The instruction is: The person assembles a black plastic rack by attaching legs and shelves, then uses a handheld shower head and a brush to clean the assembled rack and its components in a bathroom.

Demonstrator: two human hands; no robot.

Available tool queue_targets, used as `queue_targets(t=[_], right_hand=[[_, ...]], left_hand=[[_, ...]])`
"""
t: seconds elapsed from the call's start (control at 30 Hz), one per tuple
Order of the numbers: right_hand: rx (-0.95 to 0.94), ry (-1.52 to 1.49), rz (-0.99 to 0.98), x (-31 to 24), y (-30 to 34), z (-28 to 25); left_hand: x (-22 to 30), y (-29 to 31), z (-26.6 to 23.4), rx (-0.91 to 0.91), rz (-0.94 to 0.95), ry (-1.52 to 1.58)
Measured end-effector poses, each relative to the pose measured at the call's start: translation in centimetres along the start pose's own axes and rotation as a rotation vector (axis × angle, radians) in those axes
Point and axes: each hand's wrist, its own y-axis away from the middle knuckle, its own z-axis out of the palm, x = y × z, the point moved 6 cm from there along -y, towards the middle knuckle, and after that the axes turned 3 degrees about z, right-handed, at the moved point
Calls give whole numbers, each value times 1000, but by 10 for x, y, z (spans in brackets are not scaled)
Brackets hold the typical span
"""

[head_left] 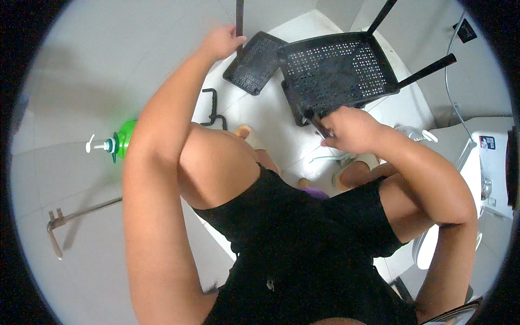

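While the bottle [116, 142] lies far left on the floor [81, 81], the left hand [221, 42] is clenched round a leg [239, 19] of the upturned chair [336, 70]. The right hand [349, 129] grips a small tool [319, 130] at the seat's near edge. By my judgement, the work is midway: legs on, backrest [254, 62] loose.

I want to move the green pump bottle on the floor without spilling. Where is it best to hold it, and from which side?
Grip the green pump bottle around its round body, probably coming from above. It lies on its side on the pale floor, its white pump head pointing left; that thin nozzle gives a poor hold.
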Motion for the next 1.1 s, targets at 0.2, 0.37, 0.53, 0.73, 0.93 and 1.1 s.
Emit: queue_targets(t=[0.2,0.37,0.53,0.73,0.93,1.1], right_hand=[[361,-769,-67,-4,6,-30],[263,-385,-65,12,-1,-24],[479,-626,-40,28,18,-74],[598,-709,8,48,15,-86],[577,-666,35,52,14,-89],[542,-643,78,57,13,-86]], left_hand=[[33,10,-22,278,171,157],[20,2,8,69,70,295],[74,10,16,76,118,723],[62,-5,34,-21,128,483],[66,1,36,-32,202,420],[71,6,34,-30,284,380]])
